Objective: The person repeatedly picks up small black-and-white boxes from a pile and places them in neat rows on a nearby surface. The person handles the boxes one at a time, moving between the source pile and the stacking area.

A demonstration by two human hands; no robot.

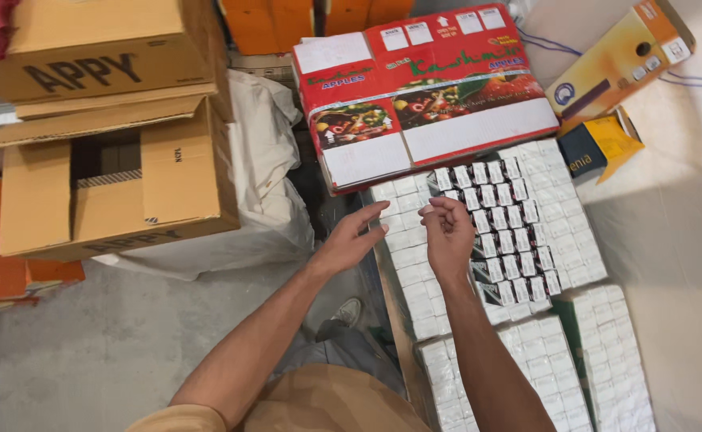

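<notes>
Head view, sweeping left to right: open brown cartons (103, 184) stack at the far left, a white sack (267, 184) slumps beside them, then the left hand (351, 240) hovers with fingers spread and loose, holding nothing, just off the left edge of the small white boxes (519, 232). Right beside it, the right hand (447, 232) curls above those same rows, fingertips drawn together; whether it pinches anything I cannot tell. The rows run away from the person toward the red fruit carton (423, 88), so the right hand sits nearer them. A yellow box (619, 56) lies far right.
</notes>
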